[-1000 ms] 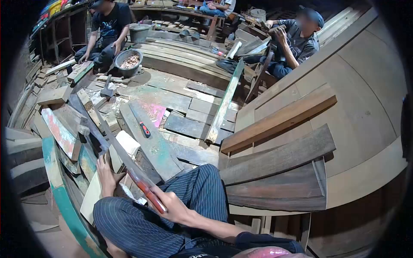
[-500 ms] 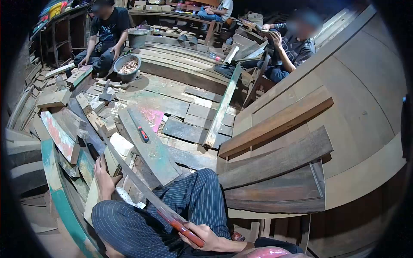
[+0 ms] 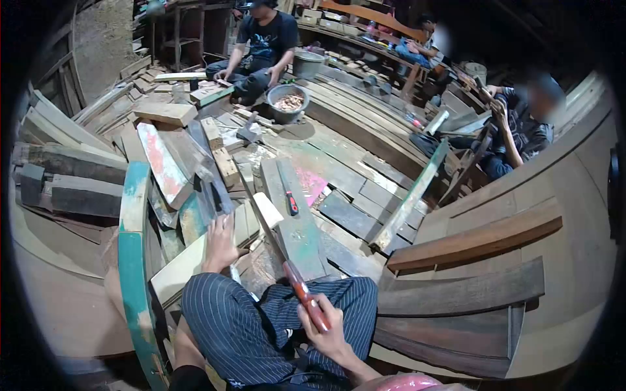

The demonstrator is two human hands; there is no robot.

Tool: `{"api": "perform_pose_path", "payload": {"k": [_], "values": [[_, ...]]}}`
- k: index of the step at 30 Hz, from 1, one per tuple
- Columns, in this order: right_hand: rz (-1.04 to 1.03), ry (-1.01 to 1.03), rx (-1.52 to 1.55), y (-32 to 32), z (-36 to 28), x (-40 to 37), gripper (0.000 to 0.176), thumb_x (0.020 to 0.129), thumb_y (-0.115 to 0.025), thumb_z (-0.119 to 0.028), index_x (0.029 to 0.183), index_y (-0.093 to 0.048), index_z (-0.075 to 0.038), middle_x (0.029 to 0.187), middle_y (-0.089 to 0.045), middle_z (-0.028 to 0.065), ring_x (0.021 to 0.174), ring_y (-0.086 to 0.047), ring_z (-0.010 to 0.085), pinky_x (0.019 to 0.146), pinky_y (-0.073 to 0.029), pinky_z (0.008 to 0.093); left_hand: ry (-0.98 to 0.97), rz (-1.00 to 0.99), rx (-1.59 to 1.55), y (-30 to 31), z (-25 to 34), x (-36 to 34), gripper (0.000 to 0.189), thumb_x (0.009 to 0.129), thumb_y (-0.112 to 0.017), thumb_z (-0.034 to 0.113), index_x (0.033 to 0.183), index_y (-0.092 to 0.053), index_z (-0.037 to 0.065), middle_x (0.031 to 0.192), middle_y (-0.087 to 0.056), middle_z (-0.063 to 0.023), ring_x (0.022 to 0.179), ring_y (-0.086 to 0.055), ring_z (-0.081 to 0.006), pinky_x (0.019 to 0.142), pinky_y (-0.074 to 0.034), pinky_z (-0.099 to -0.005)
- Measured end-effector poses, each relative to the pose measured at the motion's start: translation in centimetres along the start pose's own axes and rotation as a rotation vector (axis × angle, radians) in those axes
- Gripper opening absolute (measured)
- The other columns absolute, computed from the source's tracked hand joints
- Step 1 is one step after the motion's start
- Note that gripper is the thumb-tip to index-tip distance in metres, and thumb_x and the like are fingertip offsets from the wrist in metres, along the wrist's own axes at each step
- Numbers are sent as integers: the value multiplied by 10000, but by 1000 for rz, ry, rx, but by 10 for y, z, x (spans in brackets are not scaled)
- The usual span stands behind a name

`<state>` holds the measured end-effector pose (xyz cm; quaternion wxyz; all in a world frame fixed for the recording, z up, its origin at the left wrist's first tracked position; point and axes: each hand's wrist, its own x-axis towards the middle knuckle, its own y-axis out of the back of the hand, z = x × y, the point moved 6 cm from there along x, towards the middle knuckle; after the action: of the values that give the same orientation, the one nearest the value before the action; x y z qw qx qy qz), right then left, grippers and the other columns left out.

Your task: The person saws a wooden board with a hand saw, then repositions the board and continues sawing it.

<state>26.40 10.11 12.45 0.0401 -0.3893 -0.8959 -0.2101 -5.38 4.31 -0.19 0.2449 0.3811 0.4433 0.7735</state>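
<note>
My right hand (image 3: 324,324) is wrapped around the red-brown wooden handle of a long knife (image 3: 301,287). Its long, narrow blade points up and away from me, crossing in front of a pale wood block (image 3: 268,210). My left hand (image 3: 222,245) has its fingers stretched out, resting at a pale board (image 3: 186,264) beside my left knee; I see nothing gripped in it. A tool with a red-and-black handle (image 3: 291,203) and a thin shaft lies on a greenish, weathered plank (image 3: 301,238) beyond my knees.
A teal-painted beam (image 3: 132,260) and stacked timber stand at left. Dark planks (image 3: 463,287) lean over a large panel (image 3: 574,189) at right. Farther off are a hatchet (image 3: 249,129), a bucket of wood chips (image 3: 287,112), and several seated people.
My view has swung left, shifting the scene rightward. The knife now points more steeply away from me. My left hand's fingers have moved from near a dark handle onto the pale board.
</note>
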Motion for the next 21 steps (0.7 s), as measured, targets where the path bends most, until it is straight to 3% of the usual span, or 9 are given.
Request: {"api": "perform_pose_path", "payload": {"k": [3, 10, 13, 15, 17, 19, 21], "values": [[8, 35, -40, -13, 12, 21, 169, 927, -748, -91, 1000, -615, -14, 627, -609, 124, 526, -661, 175, 490, -469, 313, -23, -32, -42, 7, 8, 2, 1148, 543, -956, 377, 1496, -439, -4, 1343, -514, -226, 1238, -489, -416, 1079, -394, -497], [-2, 5, -37, -15, 22, 15, 184, 934, -743, -100, 1034, -610, -22, 625, -613, 124, 545, -679, 173, 488, -472, 319, 13, -119, 22, 6, 17, -1, 1101, 588, -905, 407, 1513, -443, 29, 1340, -529, -218, 1229, -504, -414, 1066, -387, -503], [6, -61, 5, -6, 18, -4, 190, 931, -748, -99, 1035, -610, -19, 629, -611, 123, 545, -677, 175, 492, -474, 318, 18, -129, -31, 5, 14, 1, 1134, 561, -934, 338, 1531, -420, 56, 1322, -521, -221, 1228, -488, -417, 1062, -396, -495], [-17, -18, -36, -1, 24, -18, 190, 925, -750, -83, 1040, -611, -22, 664, -609, 139, 547, -684, 243, 502, -492, 327, 7, -78, -62, 15, 21, 1, 1069, 578, -883, 222, 1520, -418, 25, 1300, -530, -224, 1236, -489, -428, 1066, -393, -501], [18, 34, -14, 6, 18, -31, 206, 922, -751, -77, 1060, -607, -26, 675, -606, 140, 555, -687, 257, 505, -499, 333, 56, -85, 15, 0, 11, 1, 1051, 591, -883, 235, 1505, -420, -2, 1309, -526, -225, 1236, -486, -426, 1065, -393, -498], [-8, -23, 1, 6, 23, -51, 239, 922, -756, -75, 1090, -594, -22, 683, -619, 136, 568, -697, 238, 495, -502, 324, 11, -63, -36, 7, 18, 1, 1049, 606, -877, 244, 1507, -408, -15, 1329, -520, -233, 1235, -481, -428, 1067, -392, -500], [45, -1, 59, 5, 27, -68, 236, 900, -790, -96, 1053, -630, -14, 684, -635, 85, 527, -635, 143, 478, -480, 278, 2, -76, -24, 7, 24, -1, 1073, 604, -864, 253, 1528, -379, -1, 1329, -512, -235, 1249, -472, -426, 1089, -381, -500]]}}
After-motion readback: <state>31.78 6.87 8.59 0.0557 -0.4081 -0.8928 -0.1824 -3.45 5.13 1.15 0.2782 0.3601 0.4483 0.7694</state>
